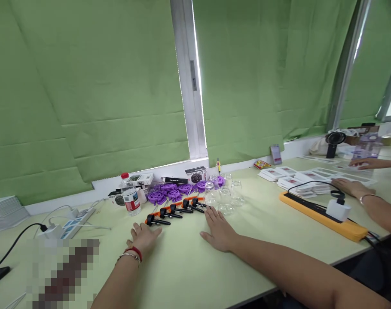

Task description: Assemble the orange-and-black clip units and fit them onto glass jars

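My left hand (142, 238), with a red band and a bangle at the wrist, rests on the pale green table with fingers spread, just in front of the left end of a row of black parts with short handles (172, 211). Orange strips (157, 213) lie along the back of that row. Flat on the table at the row's right end is my right hand (220, 231), fingers apart and holding nothing. Its fingertips are near the black part at that end and the clear glass jars (226, 201). Purple round openwork pieces (169, 192) are heaped behind the row.
A red-capped bottle (130, 198) and small boxes (197, 175) stand behind. White power strips (77, 222) lie left. At right are an orange power strip (324, 216), stacked white cards (295, 180) and another person's hands (352, 187). A green-covered window (124, 94) backs the table.
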The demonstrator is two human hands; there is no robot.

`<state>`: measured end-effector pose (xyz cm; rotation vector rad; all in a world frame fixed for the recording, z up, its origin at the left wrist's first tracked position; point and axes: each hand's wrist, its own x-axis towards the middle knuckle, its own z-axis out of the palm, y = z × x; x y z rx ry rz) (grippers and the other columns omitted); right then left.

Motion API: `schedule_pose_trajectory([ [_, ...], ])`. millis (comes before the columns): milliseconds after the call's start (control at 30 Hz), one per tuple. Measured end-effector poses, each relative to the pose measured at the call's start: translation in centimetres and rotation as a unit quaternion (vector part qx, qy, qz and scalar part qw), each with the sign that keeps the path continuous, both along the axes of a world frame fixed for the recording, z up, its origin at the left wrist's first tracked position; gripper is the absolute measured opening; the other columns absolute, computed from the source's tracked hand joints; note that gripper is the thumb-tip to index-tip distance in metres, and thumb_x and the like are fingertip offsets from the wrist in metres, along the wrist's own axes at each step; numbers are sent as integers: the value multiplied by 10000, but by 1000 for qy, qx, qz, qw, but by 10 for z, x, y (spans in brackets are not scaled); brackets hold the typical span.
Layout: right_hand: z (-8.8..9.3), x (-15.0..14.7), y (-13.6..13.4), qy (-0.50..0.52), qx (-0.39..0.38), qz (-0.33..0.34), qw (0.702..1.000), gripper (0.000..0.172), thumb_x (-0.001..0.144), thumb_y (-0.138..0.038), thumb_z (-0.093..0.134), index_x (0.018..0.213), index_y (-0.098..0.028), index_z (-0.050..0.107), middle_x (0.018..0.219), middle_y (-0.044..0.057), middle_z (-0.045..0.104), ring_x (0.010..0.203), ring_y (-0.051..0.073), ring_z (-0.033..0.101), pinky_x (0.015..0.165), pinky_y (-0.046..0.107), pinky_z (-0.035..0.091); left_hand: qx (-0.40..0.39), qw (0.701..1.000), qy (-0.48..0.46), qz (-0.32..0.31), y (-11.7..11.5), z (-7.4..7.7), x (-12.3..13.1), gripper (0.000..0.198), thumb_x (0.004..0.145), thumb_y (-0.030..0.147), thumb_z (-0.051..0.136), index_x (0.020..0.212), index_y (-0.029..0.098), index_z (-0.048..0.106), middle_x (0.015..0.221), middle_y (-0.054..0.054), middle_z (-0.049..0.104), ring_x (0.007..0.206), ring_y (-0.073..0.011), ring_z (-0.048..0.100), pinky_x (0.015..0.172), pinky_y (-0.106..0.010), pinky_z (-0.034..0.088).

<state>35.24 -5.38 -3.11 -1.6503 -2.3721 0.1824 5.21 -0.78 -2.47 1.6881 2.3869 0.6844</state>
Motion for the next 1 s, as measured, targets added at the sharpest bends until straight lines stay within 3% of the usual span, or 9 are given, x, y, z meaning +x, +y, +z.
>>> schedule_pose_trajectory([
  [100,-1,14,-2,-9,-49,-7,999,907,841,-677,169,1460,-26,41,1523,144,-83,1404,283,-81,1132,422,-16,-85,990,112,-28,-18,-6,4,916,719,671,364,1387,45,320,1529,-186,79,1395,-370,62,1060,-604,112],
  [267,-5,15,4,-12,-67,9,998,940,818,-710,146,1459,-26,70,1525,154,-46,1404,278,-83,1129,432,-32,-100,978,172,-62,-33,-11,5,915,771,679,191,1413,33,274,1523,-187,121,1395,-350,101,1036,-594,185],
  [700,-10,15,6,-9,-62,4,998,938,817,-718,147,1457,-32,150,1526,161,76,1408,301,17,1129,445,21,-100,978,163,-82,-34,-11,5,907,782,673,207,1409,23,284,1507,-202,182,1378,-367,140,1024,-621,165],
  [1000,-4,15,5,-7,-75,8,997,953,809,-729,142,1459,-33,134,1529,165,46,1406,312,-2,1125,452,1,-96,975,183,-86,-31,-10,5,878,788,666,173,1376,36,339,1499,-204,210,1367,-359,174,988,-614,229],
])
